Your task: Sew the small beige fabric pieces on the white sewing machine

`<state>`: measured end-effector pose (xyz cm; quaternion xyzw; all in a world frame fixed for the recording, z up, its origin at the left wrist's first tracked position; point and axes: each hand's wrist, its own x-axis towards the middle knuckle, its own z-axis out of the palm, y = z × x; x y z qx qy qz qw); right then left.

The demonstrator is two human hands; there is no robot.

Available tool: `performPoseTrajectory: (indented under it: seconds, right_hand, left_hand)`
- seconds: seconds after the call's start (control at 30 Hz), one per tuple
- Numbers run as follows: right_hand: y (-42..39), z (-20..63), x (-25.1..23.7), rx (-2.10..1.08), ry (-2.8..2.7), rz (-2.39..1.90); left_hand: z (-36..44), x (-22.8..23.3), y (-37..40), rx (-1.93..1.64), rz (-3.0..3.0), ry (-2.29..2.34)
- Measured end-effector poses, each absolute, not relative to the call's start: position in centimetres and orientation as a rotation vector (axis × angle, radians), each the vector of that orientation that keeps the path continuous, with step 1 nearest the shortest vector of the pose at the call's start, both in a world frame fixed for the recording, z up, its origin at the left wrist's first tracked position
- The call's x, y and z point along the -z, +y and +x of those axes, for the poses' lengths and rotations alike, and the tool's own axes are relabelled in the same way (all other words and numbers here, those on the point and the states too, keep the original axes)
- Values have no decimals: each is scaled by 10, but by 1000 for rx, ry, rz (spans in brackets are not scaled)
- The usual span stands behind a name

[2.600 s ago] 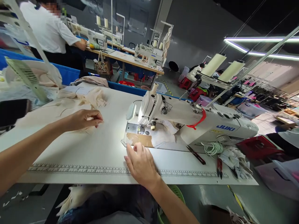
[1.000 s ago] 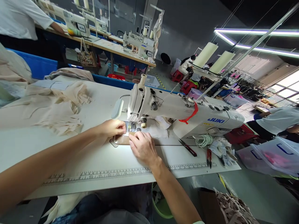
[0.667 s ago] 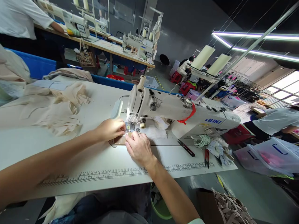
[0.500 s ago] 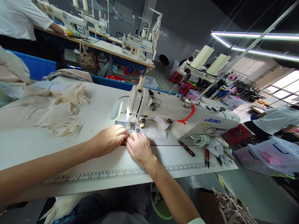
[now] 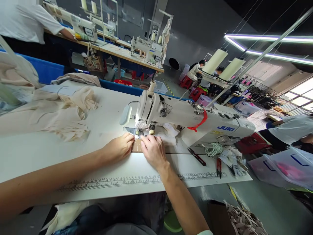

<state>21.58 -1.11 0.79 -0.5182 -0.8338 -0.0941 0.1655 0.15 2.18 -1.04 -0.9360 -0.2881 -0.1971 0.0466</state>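
A white sewing machine (image 5: 171, 111) stands in front of me, its presser foot (image 5: 138, 132) low over the needle plate. Just left of the foot is my left hand (image 5: 121, 146), its fingers closed in a pinch. My right hand (image 5: 154, 150) rests at the right of the foot, fingers bent together and index fingertip close to it. Some small pale material shows by the foot between the fingertips; most of it is hidden. A brown strip of the machine bed (image 5: 137, 147) shows between the hands.
Cream fabric pieces (image 5: 66, 111) lie piled on the left of the table. At the right are thread snips (image 5: 197, 156), a second pair of snips (image 5: 219, 168), coiled cord (image 5: 213, 149) and fabric scraps (image 5: 232, 158). A printed ruler (image 5: 117, 182) runs along the front edge.
My hands have moved apart, uncovering the brown strip between them. The right hand has shifted rightward off the left fingertips. The view has shifted slightly.
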Motion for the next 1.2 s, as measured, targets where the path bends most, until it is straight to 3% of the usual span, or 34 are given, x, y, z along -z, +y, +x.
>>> performPoseTrajectory:
  seconds: [0.4, 0.77, 1.2]
  right_hand:
    - [-11, 224, -1, 276, -2336, -1434]
    - [28, 228, -7, -32, -2130, -1694]
    - [28, 227, 1, 171, -2099, -1732]
  left_hand:
    - [5, 10, 30, 591, -2820, -855]
    - [5, 4, 30, 509, -2809, -830]
    - [8, 3, 37, 466, -2824, -949]
